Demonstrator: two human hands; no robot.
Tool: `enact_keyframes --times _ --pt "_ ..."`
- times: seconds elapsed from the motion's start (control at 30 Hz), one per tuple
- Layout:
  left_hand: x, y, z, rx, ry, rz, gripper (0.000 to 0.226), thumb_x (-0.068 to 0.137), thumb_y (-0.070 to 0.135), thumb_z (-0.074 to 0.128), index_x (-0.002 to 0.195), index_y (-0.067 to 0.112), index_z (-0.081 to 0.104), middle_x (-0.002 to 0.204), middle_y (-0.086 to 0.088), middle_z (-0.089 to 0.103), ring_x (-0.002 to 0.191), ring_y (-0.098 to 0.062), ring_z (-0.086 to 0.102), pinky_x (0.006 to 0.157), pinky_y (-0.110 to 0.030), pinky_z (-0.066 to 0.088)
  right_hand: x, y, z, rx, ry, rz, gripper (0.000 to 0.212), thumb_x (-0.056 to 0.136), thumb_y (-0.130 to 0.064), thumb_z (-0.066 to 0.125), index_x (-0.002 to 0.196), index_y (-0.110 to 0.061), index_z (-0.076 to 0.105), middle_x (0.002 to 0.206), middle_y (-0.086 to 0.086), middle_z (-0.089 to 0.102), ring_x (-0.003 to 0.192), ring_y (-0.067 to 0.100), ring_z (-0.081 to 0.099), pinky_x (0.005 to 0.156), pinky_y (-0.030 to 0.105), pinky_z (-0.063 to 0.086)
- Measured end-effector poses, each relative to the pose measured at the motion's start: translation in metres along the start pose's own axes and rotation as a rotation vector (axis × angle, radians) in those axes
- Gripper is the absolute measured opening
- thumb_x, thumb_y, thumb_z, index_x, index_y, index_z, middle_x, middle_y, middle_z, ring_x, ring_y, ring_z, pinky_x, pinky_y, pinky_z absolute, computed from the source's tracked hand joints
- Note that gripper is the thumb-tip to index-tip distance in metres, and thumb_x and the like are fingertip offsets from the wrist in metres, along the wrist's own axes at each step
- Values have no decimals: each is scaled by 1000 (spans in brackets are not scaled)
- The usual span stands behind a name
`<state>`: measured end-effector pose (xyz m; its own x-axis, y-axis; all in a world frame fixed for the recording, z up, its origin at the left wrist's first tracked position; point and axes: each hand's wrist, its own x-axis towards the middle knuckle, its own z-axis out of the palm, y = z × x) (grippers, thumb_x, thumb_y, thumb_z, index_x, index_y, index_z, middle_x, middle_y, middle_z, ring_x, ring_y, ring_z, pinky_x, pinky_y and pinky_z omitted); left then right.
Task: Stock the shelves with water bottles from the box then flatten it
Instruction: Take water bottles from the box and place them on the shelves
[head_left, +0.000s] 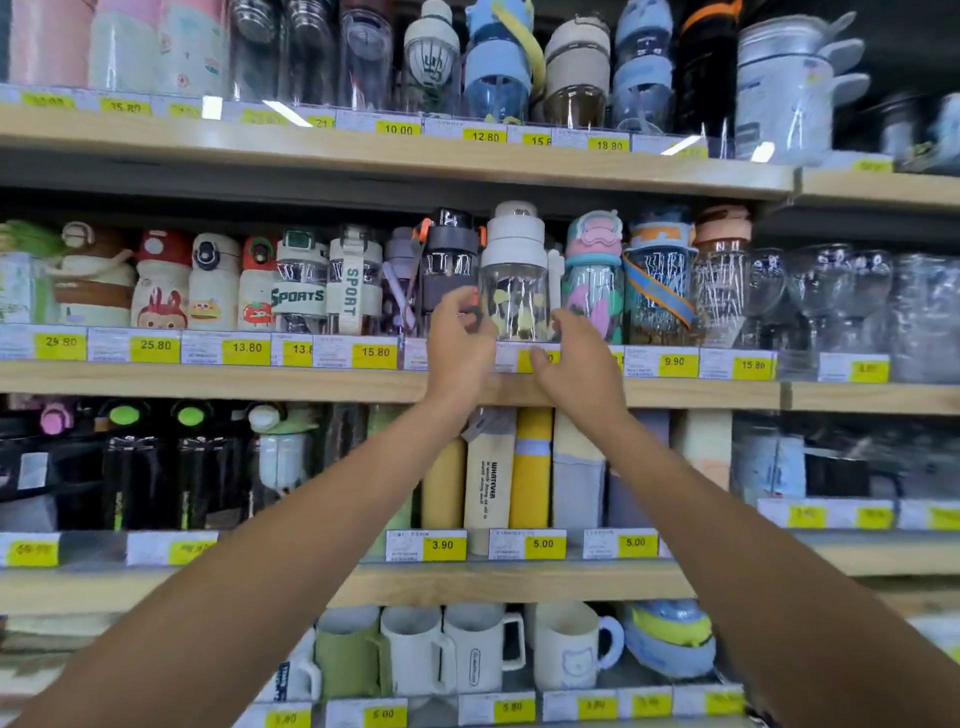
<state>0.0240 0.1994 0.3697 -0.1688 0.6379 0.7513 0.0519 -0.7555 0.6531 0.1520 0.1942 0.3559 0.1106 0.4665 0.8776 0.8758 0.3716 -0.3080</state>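
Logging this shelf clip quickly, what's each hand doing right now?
Left hand: fingers curled on the clear bottle, holding its left side.
Right hand: at the bottle's lower right side; grip cannot be told.
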Motion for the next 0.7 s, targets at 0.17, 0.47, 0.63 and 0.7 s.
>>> enact_keyframes --times 0.17,0.47,0.63,0.7 --pt "-65 -32 42 -42 -92 -35 32 87 -4 49 117 6 56 109 2 56 94 -11 54 79 -8 40 -56 43 -26 11 15 108 32 87 -17 54 118 -14 58 112 3 64 104 23 59 86 36 48" --pt "-202 -69 154 -86 -504 -330 39 89 -6 53 128 -2 48 114 -12 59 95 -16 54 72 -11 42 -185 169 -104 -33 -81 402 25 88 -20 53 111 -19 62 81 -5 60 82 21 63 74 33 49" --pt "-309 -75 246 -89 -662 -464 34 88 -7 53 121 -4 51 103 -7 58 77 -6 54 71 -17 43 -277 268 -177 -41 -135 654 28 83 -19 55 108 -15 65 81 0 66 77 24 64 77 39 53" --pt "-353 -76 282 -61 -747 -504 32 88 -7 52 120 -6 51 102 -7 58 78 -10 55 69 -15 44 -316 312 -206 -43 -200 759 23 80 -23 53 98 -13 63 75 3 66 72 26 63 73 45 54"
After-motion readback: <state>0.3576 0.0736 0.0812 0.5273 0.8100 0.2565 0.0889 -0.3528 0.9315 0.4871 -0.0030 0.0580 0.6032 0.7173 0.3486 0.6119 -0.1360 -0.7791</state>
